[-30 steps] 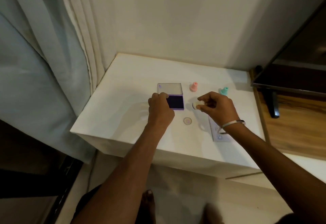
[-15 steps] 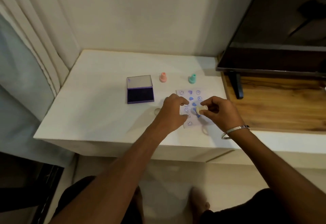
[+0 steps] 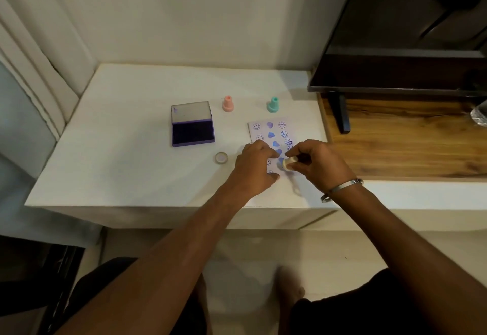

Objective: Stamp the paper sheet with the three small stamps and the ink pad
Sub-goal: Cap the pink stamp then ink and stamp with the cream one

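A small paper sheet (image 3: 274,130) lies on the white table (image 3: 131,155), printed with rows of blue smileys and hearts. My right hand (image 3: 313,163) pinches a cream stamp (image 3: 287,163), tilted low over the sheet's near part. My left hand (image 3: 254,168) rests on the sheet's left near corner, fingers spread, pressing it down. The purple ink pad (image 3: 193,130) lies open to the left with its lid up. A pink stamp (image 3: 228,103) and a teal stamp (image 3: 273,104) stand upright behind the sheet.
A small round cap (image 3: 221,157) lies left of my left hand. A dark screen (image 3: 395,44) on a stand sits over a wooden shelf (image 3: 395,139) at the right. Curtains hang at the left. The table's front edge is close below my wrists.
My left hand left the ink pad and came to rest on the sheet. My right hand carried the cream stamp from beside the pad down over the sheet. The view shifted right.
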